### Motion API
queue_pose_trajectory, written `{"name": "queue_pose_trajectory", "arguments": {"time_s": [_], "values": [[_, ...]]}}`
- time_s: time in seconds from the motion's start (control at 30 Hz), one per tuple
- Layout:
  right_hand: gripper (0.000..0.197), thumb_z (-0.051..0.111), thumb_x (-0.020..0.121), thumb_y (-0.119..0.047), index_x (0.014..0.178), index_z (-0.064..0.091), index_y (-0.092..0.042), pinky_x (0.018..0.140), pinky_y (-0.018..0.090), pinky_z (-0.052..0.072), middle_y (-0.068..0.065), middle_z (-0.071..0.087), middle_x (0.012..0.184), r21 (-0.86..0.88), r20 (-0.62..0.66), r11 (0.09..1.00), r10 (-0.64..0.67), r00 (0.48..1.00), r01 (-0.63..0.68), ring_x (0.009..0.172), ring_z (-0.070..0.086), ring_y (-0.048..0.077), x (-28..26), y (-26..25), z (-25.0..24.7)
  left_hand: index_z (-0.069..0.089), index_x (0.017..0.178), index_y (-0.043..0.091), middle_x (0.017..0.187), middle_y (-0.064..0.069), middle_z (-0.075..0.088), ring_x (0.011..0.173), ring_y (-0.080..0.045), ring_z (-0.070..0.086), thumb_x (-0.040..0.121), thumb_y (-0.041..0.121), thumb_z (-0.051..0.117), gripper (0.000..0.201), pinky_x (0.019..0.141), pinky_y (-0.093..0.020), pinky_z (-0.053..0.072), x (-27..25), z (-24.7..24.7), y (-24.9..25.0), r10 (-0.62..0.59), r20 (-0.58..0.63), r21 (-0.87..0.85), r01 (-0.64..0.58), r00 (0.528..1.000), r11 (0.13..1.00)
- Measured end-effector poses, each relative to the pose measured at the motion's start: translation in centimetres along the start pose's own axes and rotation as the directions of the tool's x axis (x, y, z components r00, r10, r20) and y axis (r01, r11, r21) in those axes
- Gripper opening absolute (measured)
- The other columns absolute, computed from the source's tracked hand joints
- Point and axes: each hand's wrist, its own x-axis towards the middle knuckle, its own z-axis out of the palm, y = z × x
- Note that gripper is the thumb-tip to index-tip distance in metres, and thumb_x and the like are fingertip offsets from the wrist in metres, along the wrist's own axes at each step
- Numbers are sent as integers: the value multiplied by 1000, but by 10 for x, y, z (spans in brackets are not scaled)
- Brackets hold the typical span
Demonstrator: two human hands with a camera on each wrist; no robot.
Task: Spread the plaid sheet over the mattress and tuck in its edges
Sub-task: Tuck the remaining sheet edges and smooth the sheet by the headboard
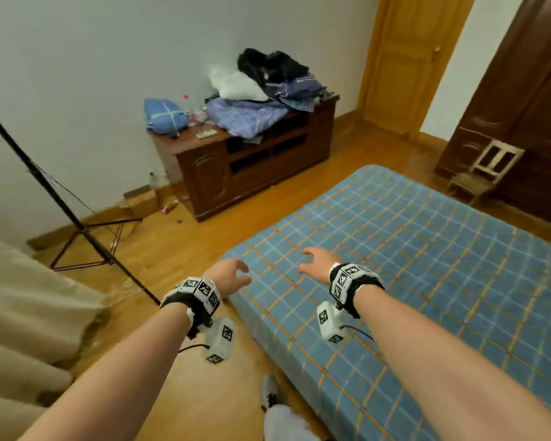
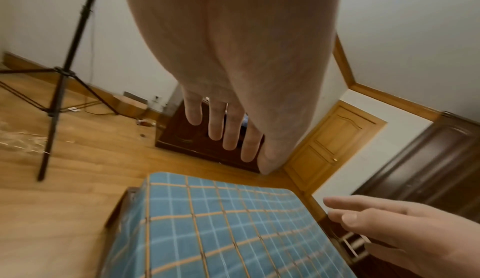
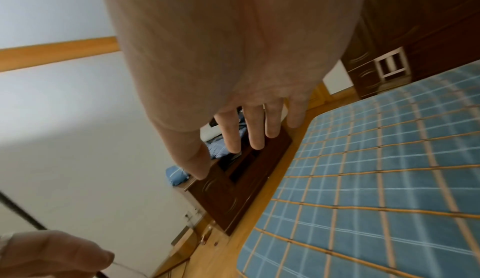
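Blue plaid sheet [image 1: 411, 265] with orange lines already lies over the mattress [image 1: 303, 354], smooth across the top and hanging down the near side; the bed's long axis runs away from the person toward the dark wardrobe [image 1: 522, 122]. Both hands hover above the near-left corner, not touching the cloth as far as the views show. Left hand [image 1: 231, 270] sits right over the corner's outer edge, half above the wooden floor [image 1: 172, 249] — it is the nearer one to the overhang. Right hand [image 1: 317, 261] is further in, over the sheet's top. Each hand is empty, fingers [image 2: 217, 122] spread and loosely bent. Probably the corner tuck comes next — it calls for reaching down and forward from here, left hand first.
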Motion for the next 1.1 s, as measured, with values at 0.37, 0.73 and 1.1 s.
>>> {"name": "queue_pose_trajectory", "arguments": {"time_s": [0.37,0.73,1.1], "values": [[67,62,81,-49,142,42,-31,99,40,47,3,51,142,103,105,987,-131,986,121,126,51,25,341,-222,-36,59,125,21,128,0,60,114,-19,59,94,40,53,37,95,-34,49,271,-219,-168,-74,-41,28,75,996,997],[64,64,83,-47,141,44,-27,104,39,44,1,49,144,220,-3,966,142,990,-138,128,50,23,643,-292,-91,60,117,26,120,5,63,106,-17,62,89,44,54,33,94,-36,51,646,-368,-250,166,161,133,-188,973,973],[66,63,81,-49,141,44,-28,106,40,43,1,51,142,454,-135,786,526,840,-420,129,50,23,843,-312,-186,60,121,23,123,1,62,111,-18,60,92,40,55,35,98,-34,48,959,-476,-181,493,331,181,-567,804,803]]}}
